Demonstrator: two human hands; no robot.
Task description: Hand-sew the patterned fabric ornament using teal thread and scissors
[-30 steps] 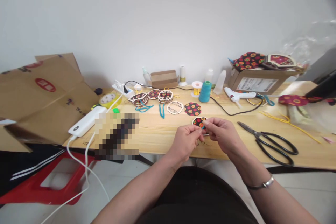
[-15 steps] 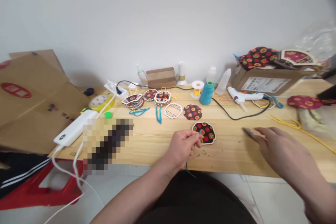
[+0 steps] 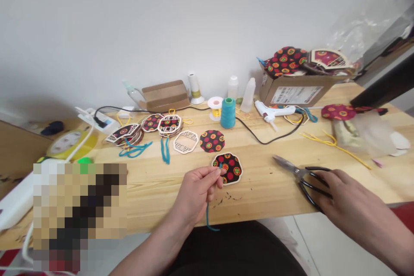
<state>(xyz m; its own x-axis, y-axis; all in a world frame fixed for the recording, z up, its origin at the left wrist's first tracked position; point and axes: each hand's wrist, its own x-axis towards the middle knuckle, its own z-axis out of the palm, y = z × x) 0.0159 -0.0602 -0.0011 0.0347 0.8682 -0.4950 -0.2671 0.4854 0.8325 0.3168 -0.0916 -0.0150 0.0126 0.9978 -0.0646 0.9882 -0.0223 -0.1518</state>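
My left hand (image 3: pixel 202 185) pinches a blue cord (image 3: pixel 209 220) between thumb and fingertips, and its loose end hangs past the table's front edge. Right behind those fingertips lies a black patterned fabric piece with a pale wooden rim (image 3: pixel 231 168), partly covered by the hand. On the right, my right hand (image 3: pixel 343 198) has its fingers at the black handles of a pair of scissors (image 3: pixel 299 172). The scissors lie flat on the table with blades nearly closed, pointing left. An openwork wooden frame (image 3: pixel 186 142) and a loose round fabric piece (image 3: pixel 212 141) lie just beyond.
A teal thread cone (image 3: pixel 228 114), a yellow spool (image 3: pixel 215 110) and a white glue gun (image 3: pixel 273 111) stand or lie farther back. Finished ornaments (image 3: pixel 170 125) are stacked left. A cardboard box (image 3: pixel 297 90) is at back right. Yellow cord (image 3: pixel 339 146) lies right. A blurred patch hides the left front.
The view has swung to the right. My right hand has shifted back along the scissors, so their handles now show. My left hand keeps its pinch on the cord beside the fabric piece.
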